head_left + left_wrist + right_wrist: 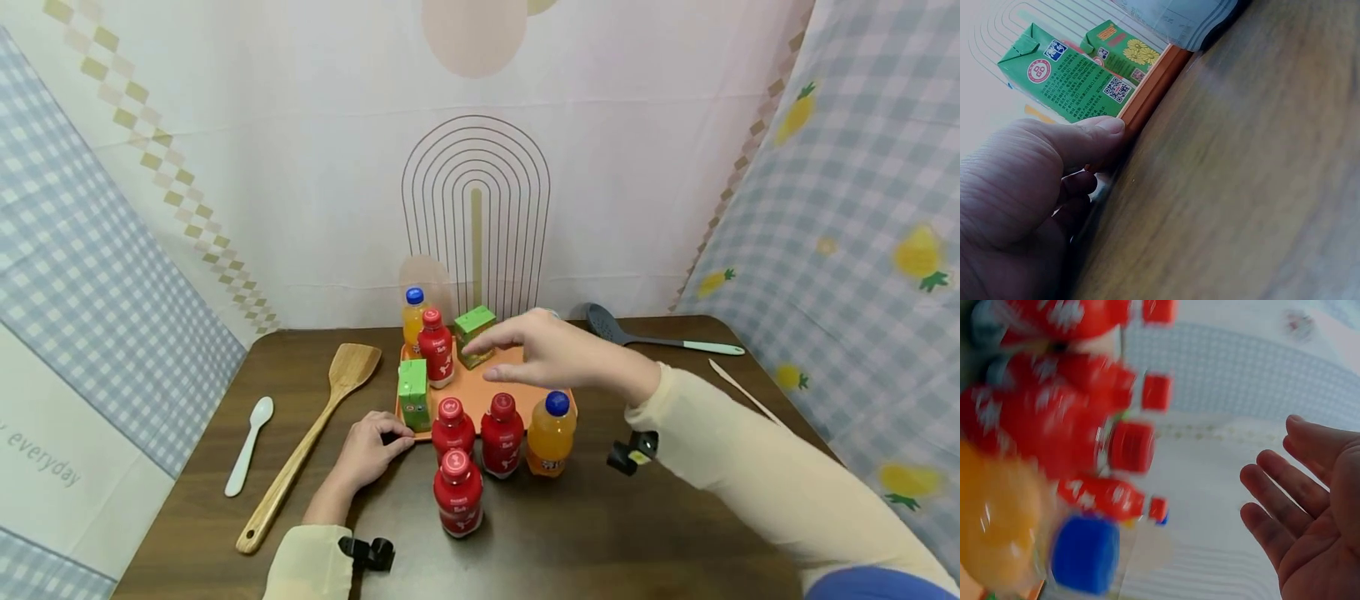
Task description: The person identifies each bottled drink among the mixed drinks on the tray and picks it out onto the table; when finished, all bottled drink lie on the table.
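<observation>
My left hand (375,450) is at the near left corner of an orange tray (468,387). In the left wrist view its thumb presses on the tray's rim, with the other fingers curled below. Over the tray hovers my right hand (551,354), holding nothing, its fingers loosely extended in the right wrist view. Standing on the tray are a green drink carton (414,396) at front left, another green carton (475,325) at the back, a red bottle (437,354) and a blue-capped orange drink bottle (412,321).
Before the tray stand three red bottles, the nearest (458,500) in front of the others, and an orange drink bottle (552,437). Left lie a wooden spatula (315,433) and a white spoon (249,450). A dark slotted utensil (607,325) and a thin pale stick (738,387) lie right.
</observation>
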The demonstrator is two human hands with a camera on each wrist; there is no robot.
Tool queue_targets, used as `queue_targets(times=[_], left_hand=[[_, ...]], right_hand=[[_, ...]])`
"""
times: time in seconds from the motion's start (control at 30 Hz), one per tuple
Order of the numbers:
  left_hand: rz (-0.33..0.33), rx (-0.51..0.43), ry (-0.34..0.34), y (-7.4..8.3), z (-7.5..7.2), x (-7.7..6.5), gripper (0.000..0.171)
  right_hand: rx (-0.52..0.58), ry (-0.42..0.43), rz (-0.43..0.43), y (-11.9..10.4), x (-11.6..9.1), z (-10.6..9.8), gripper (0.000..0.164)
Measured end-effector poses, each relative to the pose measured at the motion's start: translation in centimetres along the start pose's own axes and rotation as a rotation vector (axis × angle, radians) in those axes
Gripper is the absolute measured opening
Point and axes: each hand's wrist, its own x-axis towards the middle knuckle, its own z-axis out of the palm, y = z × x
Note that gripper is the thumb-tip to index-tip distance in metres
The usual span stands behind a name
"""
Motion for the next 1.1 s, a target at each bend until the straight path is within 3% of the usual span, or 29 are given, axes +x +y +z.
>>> queue_targets(times=[0.2,0.57,0.73,1.1], left_hand=[[-0.011,-0.009,-0.009,0.1,-0.1,-0.3,0.011],[0.007,-0.013,0.009,0.2,0.1,-0.2,0.011],[-0.011,-0.016,0.001,0.2,0.7,-0.1,0.011],[-0.029,-0.034,-0.008,0.3,1.2,0.1,0.013]], right_hand=[[-0.062,-0.071,0.088,3.2,3.3,-0.7,0.032],[-0.049,-0.191,0.177,6.8,9.6,0.9,0.039],[-0.084,-0.214,0.221,6.9,10.9,1.2,0.040],[-0.040,-0.273,0.328,7.5,11.7,1.9,0.040]])
